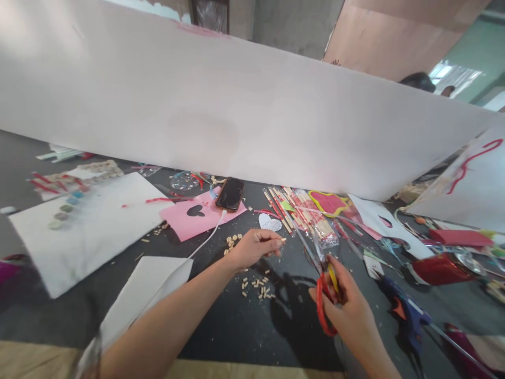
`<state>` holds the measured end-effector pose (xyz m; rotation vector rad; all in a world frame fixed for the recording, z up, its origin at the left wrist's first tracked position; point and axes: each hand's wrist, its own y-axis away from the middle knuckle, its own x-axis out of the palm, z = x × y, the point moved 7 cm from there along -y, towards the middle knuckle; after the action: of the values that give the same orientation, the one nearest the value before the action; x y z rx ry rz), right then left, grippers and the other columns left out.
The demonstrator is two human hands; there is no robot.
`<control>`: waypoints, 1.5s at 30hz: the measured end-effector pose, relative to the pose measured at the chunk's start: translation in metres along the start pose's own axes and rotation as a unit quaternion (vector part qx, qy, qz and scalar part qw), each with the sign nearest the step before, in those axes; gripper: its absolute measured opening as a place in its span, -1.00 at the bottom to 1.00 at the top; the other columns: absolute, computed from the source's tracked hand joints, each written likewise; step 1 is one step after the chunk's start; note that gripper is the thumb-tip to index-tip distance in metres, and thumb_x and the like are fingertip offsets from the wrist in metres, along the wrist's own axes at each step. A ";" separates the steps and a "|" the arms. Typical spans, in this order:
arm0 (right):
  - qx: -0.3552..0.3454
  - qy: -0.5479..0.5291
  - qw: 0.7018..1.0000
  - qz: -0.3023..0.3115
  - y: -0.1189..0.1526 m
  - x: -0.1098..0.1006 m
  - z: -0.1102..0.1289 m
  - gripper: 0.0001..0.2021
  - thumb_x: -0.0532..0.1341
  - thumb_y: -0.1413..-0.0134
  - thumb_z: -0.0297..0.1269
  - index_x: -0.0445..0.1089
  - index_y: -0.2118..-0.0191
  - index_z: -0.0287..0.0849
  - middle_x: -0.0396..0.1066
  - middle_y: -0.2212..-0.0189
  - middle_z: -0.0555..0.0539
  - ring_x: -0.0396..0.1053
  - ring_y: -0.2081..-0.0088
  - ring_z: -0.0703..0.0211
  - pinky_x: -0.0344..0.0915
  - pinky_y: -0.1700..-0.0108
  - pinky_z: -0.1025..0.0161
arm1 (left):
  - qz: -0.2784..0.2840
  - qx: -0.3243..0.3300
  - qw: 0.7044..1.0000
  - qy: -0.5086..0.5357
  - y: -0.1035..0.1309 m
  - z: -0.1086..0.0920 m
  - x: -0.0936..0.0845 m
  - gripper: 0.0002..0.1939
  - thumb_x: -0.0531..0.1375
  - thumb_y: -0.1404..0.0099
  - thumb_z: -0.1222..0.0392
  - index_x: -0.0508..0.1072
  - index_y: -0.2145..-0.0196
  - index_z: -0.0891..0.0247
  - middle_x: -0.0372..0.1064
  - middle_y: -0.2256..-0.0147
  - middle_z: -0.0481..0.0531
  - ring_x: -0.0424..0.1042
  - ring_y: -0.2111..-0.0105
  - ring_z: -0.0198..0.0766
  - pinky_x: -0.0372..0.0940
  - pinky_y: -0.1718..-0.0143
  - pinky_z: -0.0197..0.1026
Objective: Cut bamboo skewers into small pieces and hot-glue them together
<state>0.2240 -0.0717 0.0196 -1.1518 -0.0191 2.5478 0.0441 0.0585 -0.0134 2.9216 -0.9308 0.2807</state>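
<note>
My left hand (254, 248) is closed in a pinch, with the pale end of a short wooden stick piece (283, 240) showing at its fingertips. My right hand (353, 302) grips red-handled scissors (322, 308); their blades are spread and point away from me, to the right of the left hand. Small cut stick pieces (260, 287) lie scattered on the dark table below the left hand. Another little pile of pieces (233, 239) is partly behind that hand. Beyond both hands are wooden sticks with red bands (282, 205) and a white paper heart (268, 221).
A phone (230, 193) on a cable rests on pink paper (189, 223). White boards (94, 226) cover the left. On the right are a blue glue gun (410, 310), a red can (444, 268) and cut white paper (390, 226). A tall white panel (244, 105) stands behind.
</note>
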 end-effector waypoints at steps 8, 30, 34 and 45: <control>-0.025 0.119 0.986 0.115 0.003 0.027 0.017 -0.38 0.25 0.12 -0.07 0.14 -0.12 0.01 0.28 0.05 -0.07 0.36 0.14 0.11 0.31 0.16 0.25 | -0.015 0.011 1.000 0.021 0.000 -0.001 0.000 -0.68 0.22 -0.12 -0.02 0.50 0.39 0.34 0.39 0.55 -0.02 0.22 0.58 -0.42 0.13 0.50 -0.35; -0.198 0.267 0.939 0.092 0.004 0.041 0.044 -0.51 0.03 -0.19 -0.14 0.06 -0.21 -0.14 0.42 0.11 -0.22 0.46 0.23 0.00 0.39 0.30 0.18 | 0.001 -0.005 0.999 -0.048 0.002 -0.002 0.003 -0.83 0.19 -0.12 0.18 0.48 0.53 0.33 0.40 0.59 -0.04 0.26 0.58 -0.39 0.14 0.51 -0.35; -0.205 0.297 0.927 0.102 0.004 0.044 0.044 -0.52 0.01 -0.21 -0.14 0.09 -0.19 -0.23 0.45 0.14 -0.24 0.49 0.30 -0.02 0.39 0.35 0.17 | 0.001 -0.009 0.999 -0.047 0.003 -0.004 0.004 -0.82 0.19 -0.11 0.17 0.47 0.55 0.33 0.40 0.60 -0.04 0.23 0.60 -0.40 0.14 0.52 -0.36; -0.174 0.220 0.955 0.098 0.004 0.042 0.041 -0.56 0.04 -0.18 -0.15 0.17 -0.14 -0.19 0.47 0.14 -0.21 0.48 0.20 0.00 0.39 0.28 0.21 | -0.007 0.002 0.999 -0.044 0.002 -0.005 0.007 -0.81 0.20 -0.11 0.13 0.45 0.51 0.33 0.39 0.54 -0.04 0.25 0.56 -0.40 0.16 0.49 -0.36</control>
<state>0.1673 -0.0572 0.0157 -1.9239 -0.2681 2.4506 0.0480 0.0531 -0.0068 2.9645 -0.9228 0.1548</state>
